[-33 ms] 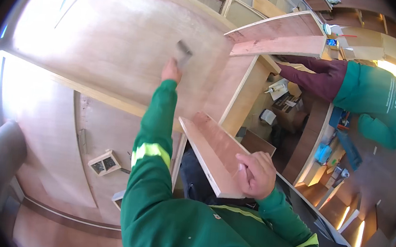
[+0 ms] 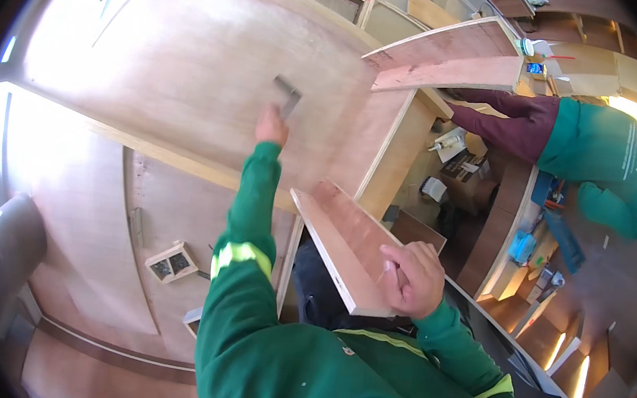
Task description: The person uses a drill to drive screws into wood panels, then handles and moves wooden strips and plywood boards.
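Note:
My left hand (image 2: 272, 125) is closed round the handle of a hammer (image 2: 286, 88), its dark head slightly blurred, raised above the broad plywood panel (image 2: 194, 59). Nearer to me, a long L-shaped piece made of two plywood strips (image 2: 340, 250) slants from the panel's edge toward my right hand (image 2: 416, 279). That right hand is at the near end of the piece, fingers curled and thumb and forefinger pinched. A thin sliver, perhaps a nail, shows faintly by the fingertips; what they hold is too small to make out.
Another joined plywood piece (image 2: 447, 66) rests on the far end of the panel. A co-worker in a green top (image 2: 601, 167) bends over at the right, beside shelves with tools. A small wooden box (image 2: 171, 262) with two compartments lies at the left; a grey cylinder (image 2: 8, 244) stands farther left.
My left hand and the hammer have shifted slightly left and toward me. My right hand keeps the same pinch at the plywood piece.

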Demonstrator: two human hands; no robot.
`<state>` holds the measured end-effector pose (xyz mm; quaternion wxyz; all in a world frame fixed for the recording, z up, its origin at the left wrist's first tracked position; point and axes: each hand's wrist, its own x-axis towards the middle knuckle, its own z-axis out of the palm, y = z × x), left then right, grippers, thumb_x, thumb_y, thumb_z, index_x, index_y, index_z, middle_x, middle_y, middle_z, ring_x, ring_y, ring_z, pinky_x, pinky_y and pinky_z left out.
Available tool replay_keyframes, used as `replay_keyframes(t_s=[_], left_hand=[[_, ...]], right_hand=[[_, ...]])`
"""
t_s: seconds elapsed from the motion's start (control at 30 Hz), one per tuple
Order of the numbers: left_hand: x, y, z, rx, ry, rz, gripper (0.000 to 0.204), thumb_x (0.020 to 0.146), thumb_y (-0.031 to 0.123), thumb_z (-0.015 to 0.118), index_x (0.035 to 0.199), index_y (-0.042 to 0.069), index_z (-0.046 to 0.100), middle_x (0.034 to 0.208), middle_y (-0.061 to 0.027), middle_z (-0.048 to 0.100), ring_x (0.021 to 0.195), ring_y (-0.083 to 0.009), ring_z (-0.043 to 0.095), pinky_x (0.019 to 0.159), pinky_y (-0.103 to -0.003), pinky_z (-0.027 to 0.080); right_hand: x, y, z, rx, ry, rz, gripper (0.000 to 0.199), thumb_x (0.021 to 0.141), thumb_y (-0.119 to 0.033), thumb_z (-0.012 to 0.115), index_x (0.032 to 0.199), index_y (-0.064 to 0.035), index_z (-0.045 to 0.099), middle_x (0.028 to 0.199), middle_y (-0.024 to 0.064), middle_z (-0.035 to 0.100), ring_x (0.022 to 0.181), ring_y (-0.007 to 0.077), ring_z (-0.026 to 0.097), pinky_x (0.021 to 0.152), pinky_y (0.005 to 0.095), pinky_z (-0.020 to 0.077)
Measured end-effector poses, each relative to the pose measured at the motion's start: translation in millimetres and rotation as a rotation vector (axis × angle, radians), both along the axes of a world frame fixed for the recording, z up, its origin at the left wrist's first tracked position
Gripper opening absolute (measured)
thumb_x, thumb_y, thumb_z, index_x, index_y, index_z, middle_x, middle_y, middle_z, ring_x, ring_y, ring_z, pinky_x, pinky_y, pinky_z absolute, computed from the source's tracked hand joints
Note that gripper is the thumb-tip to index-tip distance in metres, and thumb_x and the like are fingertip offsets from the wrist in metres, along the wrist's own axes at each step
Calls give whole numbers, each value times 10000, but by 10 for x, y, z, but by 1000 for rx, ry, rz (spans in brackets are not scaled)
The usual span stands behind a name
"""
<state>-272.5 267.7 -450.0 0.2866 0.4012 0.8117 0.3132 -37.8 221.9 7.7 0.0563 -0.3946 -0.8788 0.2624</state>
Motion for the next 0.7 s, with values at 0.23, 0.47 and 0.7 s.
replay_keyframes(t_s=[0.23, 0.47, 0.7], left_hand=[[-268, -2730, 1939, -156, -33, 568, 369, 971, 321, 607, 1153, 1, 589, 1052, -218, 617, 1016, -395, 584, 860, -450, 459], [880, -5736, 1406, -756, 44, 804, 416, 945, 348, 590, 1075, -44, 644, 1051, -274, 628, 1000, -453, 583, 888, -516, 452], [1699, -6265, 1335, -1108, -176, 916, 551, 852, 338, 676, 1243, -43, 601, 1177, -293, 634, 1067, -442, 621, 950, -485, 475]], right_hand=[[-12, -26, 1, 59, 42, 24, 199, 784, -60, 662, 983, -47, 656, 763, 103, 589, 713, 296, 580, 652, 395, 421], [-93, -101, 35, 64, 94, 28, 140, 824, -80, 651, 963, -60, 649, 754, 82, 584, 695, 278, 570, 656, 388, 414], [-37, -136, -39, 57, 98, 63, 113, 874, -138, 639, 957, -62, 640, 748, 77, 581, 702, 265, 575, 674, 394, 422]])
